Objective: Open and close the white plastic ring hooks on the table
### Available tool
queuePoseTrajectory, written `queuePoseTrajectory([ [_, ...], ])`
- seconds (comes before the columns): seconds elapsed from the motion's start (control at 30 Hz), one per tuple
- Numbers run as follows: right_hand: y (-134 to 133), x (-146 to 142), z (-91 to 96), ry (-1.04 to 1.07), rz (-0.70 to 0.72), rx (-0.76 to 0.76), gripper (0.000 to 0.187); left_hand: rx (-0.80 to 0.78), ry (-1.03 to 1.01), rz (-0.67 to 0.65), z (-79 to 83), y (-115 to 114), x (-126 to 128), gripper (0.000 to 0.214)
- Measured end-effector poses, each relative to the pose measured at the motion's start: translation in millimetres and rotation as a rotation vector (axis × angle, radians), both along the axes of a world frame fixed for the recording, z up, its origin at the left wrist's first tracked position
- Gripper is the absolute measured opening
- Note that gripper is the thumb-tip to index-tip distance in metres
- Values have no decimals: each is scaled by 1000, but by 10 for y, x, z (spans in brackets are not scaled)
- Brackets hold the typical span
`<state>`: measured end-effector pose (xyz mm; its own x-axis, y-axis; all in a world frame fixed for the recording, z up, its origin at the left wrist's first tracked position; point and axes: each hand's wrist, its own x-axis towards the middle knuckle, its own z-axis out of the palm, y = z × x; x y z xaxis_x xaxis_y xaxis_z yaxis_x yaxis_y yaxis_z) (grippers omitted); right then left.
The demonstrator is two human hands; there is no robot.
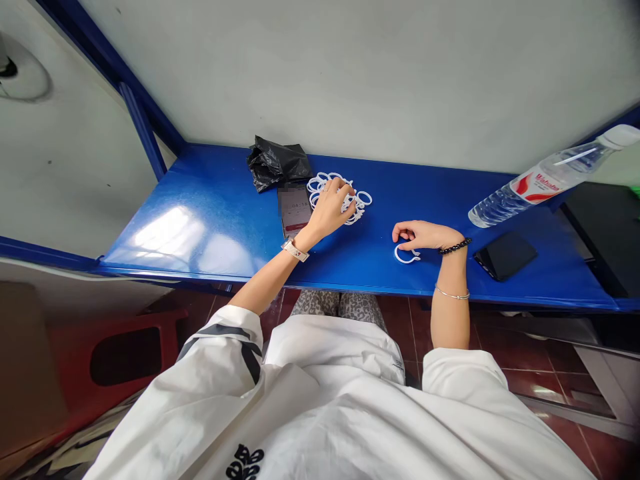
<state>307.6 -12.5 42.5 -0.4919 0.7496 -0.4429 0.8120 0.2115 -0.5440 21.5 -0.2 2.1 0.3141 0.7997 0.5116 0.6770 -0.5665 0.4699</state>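
My left hand (333, 208) reaches over a pile of white plastic rings (354, 215), its fingers apart and bent down among them. The fingertips touch or nearly touch the rings; part of the pile is hidden beneath the hand. To the right, my right hand (425, 235) rests low over the table with loosely curled fingers and a gap between thumb and fingers. Just below its thumb lies a single white plastic ring (399, 255) with a small clasp-like end. Whether the thumb touches this ring is hard to see.
A phone (295, 208) with a lit screen lies beside my left wrist, a crumpled black plastic bag (280, 163) behind it. At right are a water bottle (540, 180), a dark flat phone-like object (506, 255) and a large black object (607, 233). The blue table (225, 207) meets a wall.
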Motion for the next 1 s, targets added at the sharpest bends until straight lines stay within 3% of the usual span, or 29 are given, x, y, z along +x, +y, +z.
queuePoseTrajectory([
  [0.3,-46,-520,-91,-76,-154,355,16,5,62,-106,3,-65,76,10],
  [0.4,-68,-695,-175,8,-188,423,18,9,78,-141,5,-66,83,11],
  [0.53,-18,-812,-339,278,-282,411,19,1,98,-209,34,-67,83,17],
  [0.77,145,-825,-541,721,-536,228,45,-71,-4,-291,73,-103,80,46],
  [0.87,162,-836,-569,818,-530,182,47,-80,23,-303,24,-91,93,62],
  [1.0,150,-866,-599,883,-453,147,53,-70,49,-299,-24,-80,118,53],
])
